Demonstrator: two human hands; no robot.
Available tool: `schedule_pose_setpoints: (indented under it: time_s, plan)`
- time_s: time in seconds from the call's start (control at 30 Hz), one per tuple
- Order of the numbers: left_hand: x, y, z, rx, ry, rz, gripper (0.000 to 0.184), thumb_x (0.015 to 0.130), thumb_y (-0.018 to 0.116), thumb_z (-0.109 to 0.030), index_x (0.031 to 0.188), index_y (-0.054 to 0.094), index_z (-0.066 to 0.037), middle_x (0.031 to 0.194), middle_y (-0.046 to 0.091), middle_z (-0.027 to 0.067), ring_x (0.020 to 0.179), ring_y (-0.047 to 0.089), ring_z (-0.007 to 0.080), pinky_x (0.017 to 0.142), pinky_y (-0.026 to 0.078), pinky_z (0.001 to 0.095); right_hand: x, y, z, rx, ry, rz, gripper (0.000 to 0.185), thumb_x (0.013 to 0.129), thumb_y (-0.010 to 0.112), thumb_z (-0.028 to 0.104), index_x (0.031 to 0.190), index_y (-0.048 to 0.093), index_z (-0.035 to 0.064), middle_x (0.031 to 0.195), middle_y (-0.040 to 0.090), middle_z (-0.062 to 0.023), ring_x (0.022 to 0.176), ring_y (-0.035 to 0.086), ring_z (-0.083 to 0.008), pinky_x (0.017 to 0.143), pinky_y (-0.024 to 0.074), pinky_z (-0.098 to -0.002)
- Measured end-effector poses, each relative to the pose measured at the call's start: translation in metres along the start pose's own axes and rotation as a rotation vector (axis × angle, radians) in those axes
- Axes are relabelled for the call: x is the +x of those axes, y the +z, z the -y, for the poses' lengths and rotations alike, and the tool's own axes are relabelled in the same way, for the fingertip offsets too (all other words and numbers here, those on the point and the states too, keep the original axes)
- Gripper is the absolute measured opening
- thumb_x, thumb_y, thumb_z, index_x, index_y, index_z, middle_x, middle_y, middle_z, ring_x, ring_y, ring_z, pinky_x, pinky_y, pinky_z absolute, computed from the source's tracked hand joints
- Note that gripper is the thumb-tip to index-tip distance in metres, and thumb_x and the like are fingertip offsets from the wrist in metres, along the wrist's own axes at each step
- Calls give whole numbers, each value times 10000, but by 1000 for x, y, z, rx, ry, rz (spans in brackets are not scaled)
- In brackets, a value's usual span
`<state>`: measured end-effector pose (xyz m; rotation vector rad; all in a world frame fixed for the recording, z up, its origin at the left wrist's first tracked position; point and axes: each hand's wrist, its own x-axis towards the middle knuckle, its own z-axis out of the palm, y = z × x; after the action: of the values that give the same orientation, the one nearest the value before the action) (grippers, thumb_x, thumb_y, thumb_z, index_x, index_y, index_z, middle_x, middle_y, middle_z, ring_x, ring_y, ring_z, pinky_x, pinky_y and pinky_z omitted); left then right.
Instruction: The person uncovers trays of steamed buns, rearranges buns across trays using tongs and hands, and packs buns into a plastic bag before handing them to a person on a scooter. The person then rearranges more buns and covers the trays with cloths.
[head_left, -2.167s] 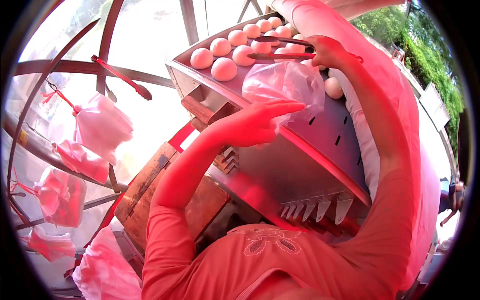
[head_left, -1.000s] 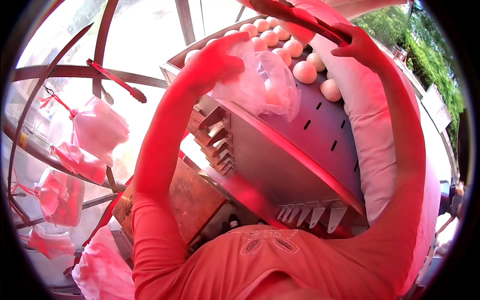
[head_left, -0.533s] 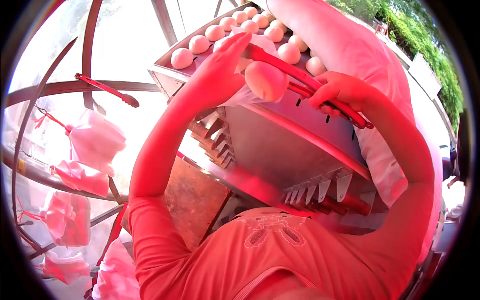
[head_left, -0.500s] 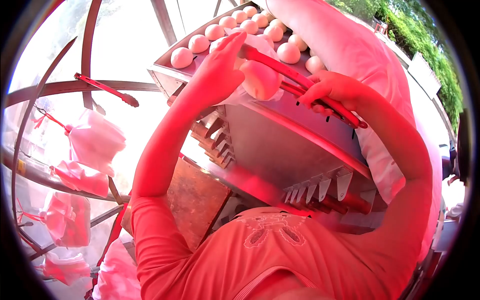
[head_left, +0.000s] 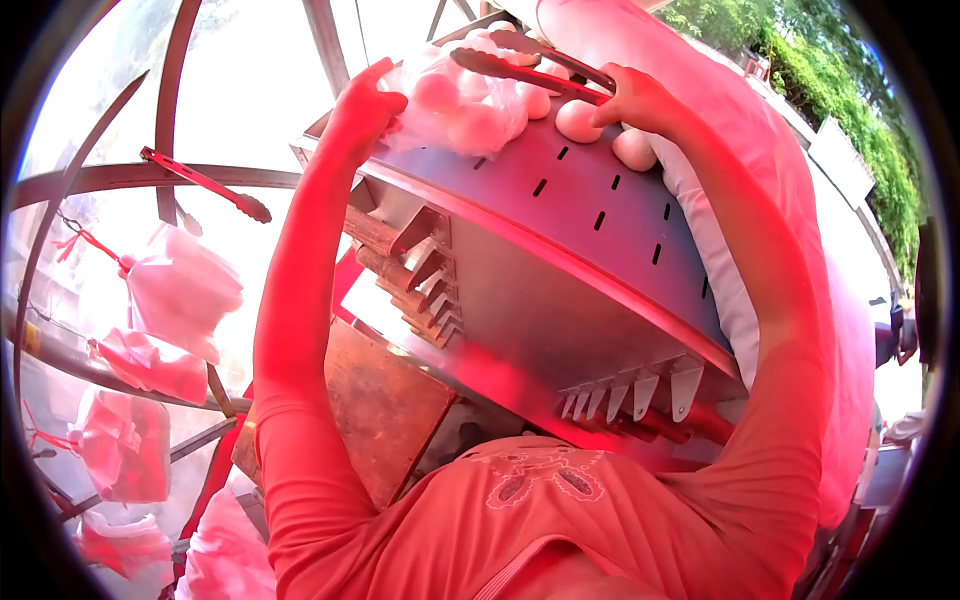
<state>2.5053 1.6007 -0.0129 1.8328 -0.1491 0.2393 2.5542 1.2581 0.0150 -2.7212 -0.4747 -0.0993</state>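
My left hand (head_left: 368, 112) is at the tray's left edge, fingers closed on the rim of a clear plastic bag (head_left: 408, 88). Inside or behind the thin plastic, pale round buns (head_left: 478, 130) show. My right hand (head_left: 636, 98) grips dark metal tongs (head_left: 535, 65) near their joined end. The tongs' two arms stand apart over the far part of the slotted metal tray (head_left: 580, 210), with no bun visible between them. Two buns (head_left: 578, 121) lie near my right hand, beside the padded cloth.
A thick cloth roll (head_left: 720, 130) runs along the tray's right side. Hanging plastic bags (head_left: 180, 290) and red-handled tongs (head_left: 205, 184) are at the left. Metal brackets (head_left: 640, 390) line the tray's front below, near a brown wooden box (head_left: 385, 400). A person stands far right.
The tongs have moved away from my left hand toward the far buns and spread apart. The bun they held is no longer between them. My left hand and the bag have shifted left.
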Motion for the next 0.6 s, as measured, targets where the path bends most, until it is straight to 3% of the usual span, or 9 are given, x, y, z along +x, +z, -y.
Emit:
schedule_pose_setpoints:
  time_s: [0.07, 0.13, 0.23, 0.3, 0.33, 0.4, 0.43, 0.53, 0.6]
  plan:
    - [4, 5, -9, 6, 6, 4, 694, 768, 596, 5, 1417, 356, 60, 798, 600, 101, 564, 536, 118, 473, 415, 254, -2, -5, -10, 270, 12, -23, 532, 670, 740, 202, 1131, 559, 10, 945, 618, -120, 865, 581, -225, 776, 452, -353]
    - [11, 12, -17, -8, 10, 14, 692, 773, 594, 7, 1419, 351, 62, 811, 599, 107, 574, 535, 125, 492, 422, 260, -5, 6, 1, 627, 164, -23, 506, 731, 784, 284, 1078, 558, -7, 893, 582, -91, 841, 545, -167, 747, 430, -289]
    - [15, 23, -27, -36, -6, 28, 688, 777, 588, 13, 1419, 348, 65, 829, 598, 116, 580, 526, 133, 527, 433, 268, 22, 52, 29, 681, -86, -126, 673, 718, 818, 381, 1143, 492, -26, 1028, 569, -107, 960, 562, -188, 835, 451, -301]
    - [15, 29, -34, -22, -18, 26, 685, 777, 581, 20, 1419, 347, 67, 842, 597, 123, 585, 521, 138, 545, 438, 275, 50, 86, 47, 537, -81, -269, 766, 707, 814, 410, 1197, 460, -61, 1120, 589, -163, 1057, 577, -253, 897, 453, -349]
    - [13, 32, -38, -22, -43, 18, 684, 764, 560, 25, 1419, 362, 48, 849, 581, 111, 595, 501, 125, 550, 428, 258, 60, 94, 55, 544, -12, -281, 715, 715, 807, 346, 1214, 470, -41, 1128, 592, -180, 1082, 579, -277, 904, 453, -372]
    - [11, 32, -44, -20, -91, -2, 691, 739, 518, 33, 1418, 393, 10, 861, 549, 89, 615, 462, 99, 560, 409, 226, 86, 83, 49, 772, -23, -278, 493, 738, 734, 215, 1105, 508, -23, 956, 596, -157, 879, 585, -249, 755, 471, -348]
    - [17, 23, -39, 95, -99, 16, 595, 736, 507, 47, 1328, 519, -5, 954, 598, 122, 632, 505, 122, 570, 429, 248, 98, 73, 45, 886, -24, -273, 383, 749, 698, 149, 1051, 526, -13, 870, 598, -146, 777, 587, -236, 680, 479, -336]
    - [37, -37, -40, 810, 299, 24, 414, 745, 486, 60, 1107, 675, -9, 974, 661, 146, 658, 572, 157, 591, 462, 282, 118, 40, 6, 1228, -11, -300, 138, 738, 612, -16, 863, 554, -15, 638, 582, -137, 518, 588, -225, 471, 493, -319]
    - [44, -55, -60, 1204, 59, 36, 299, 761, 466, 71, 893, 725, 1, 961, 700, 164, 753, 650, 218, 639, 506, 321, 96, -5, -25, 1224, -102, -215, 57, 763, 590, -22, 735, 545, -1, 647, 574, -130, 519, 545, -206, 482, 458, -309]
